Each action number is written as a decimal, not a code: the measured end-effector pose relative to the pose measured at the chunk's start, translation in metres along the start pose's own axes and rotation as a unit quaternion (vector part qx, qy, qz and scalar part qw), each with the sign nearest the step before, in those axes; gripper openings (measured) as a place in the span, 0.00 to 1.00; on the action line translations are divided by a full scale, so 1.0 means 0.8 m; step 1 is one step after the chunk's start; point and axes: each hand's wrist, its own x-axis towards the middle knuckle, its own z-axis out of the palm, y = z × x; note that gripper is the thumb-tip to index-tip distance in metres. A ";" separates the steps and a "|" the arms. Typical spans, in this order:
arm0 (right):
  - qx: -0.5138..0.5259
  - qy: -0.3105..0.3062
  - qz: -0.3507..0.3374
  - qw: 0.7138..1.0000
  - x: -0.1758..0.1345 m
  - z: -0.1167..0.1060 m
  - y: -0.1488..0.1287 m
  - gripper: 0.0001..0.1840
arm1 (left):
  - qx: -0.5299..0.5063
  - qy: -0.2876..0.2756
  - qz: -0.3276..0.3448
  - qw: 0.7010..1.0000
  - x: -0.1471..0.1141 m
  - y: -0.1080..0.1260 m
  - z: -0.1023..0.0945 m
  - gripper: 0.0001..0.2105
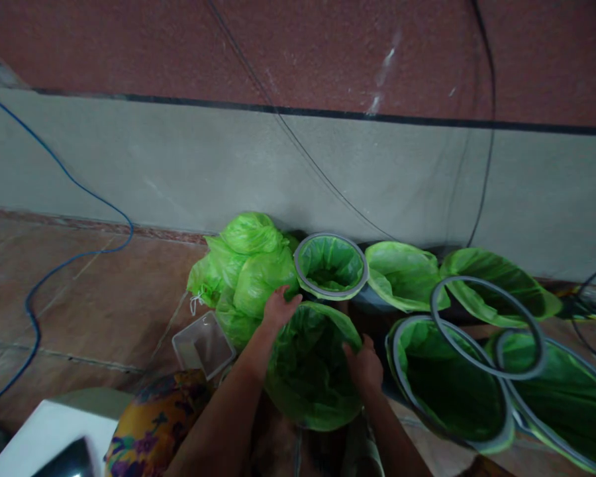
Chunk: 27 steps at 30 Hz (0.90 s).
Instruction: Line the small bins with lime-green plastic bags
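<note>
I see both hands on the green bin liner (310, 371) that sits low in the middle, right in front of me. My left hand (279, 306) lies on its upper left rim, fingers curled over the edge and pinching the plastic. My right hand (363, 363) grips the right rim, fingers closed on the film, so the liner's mouth gapes between the two hands.

Just beyond the left hand there is a heap of stuffed green bags (241, 271) against the wall (179, 159). Beside it, just behind the liner, stands a small lined bin with a grey ring (330, 266). To the right lie more lined bins, and a loose grey ring (487, 328) rests tilted across them. A clear plastic tub (203, 344) sits on the floor (79, 298) left of my forearm.
</note>
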 end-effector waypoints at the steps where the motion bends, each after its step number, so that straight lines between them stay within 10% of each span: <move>1: 0.013 0.029 0.000 0.999 0.000 -0.005 -0.002 0.31 | -0.005 -0.004 -0.012 1.000 0.004 -0.003 0.002 0.21; 6: 0.072 0.094 -0.159 0.980 0.049 -0.036 -0.049 0.24 | 0.031 -0.038 -0.037 0.998 0.012 -0.005 0.021 0.24; 12: 0.020 -0.053 -0.304 0.951 0.099 -0.028 -0.098 0.19 | 0.074 -0.054 -0.009 0.996 -0.009 -0.005 0.040 0.22; 27: -0.045 -0.119 -0.327 0.936 0.108 -0.014 -0.075 0.13 | 0.184 -0.078 0.036 0.979 -0.028 -0.007 0.038 0.14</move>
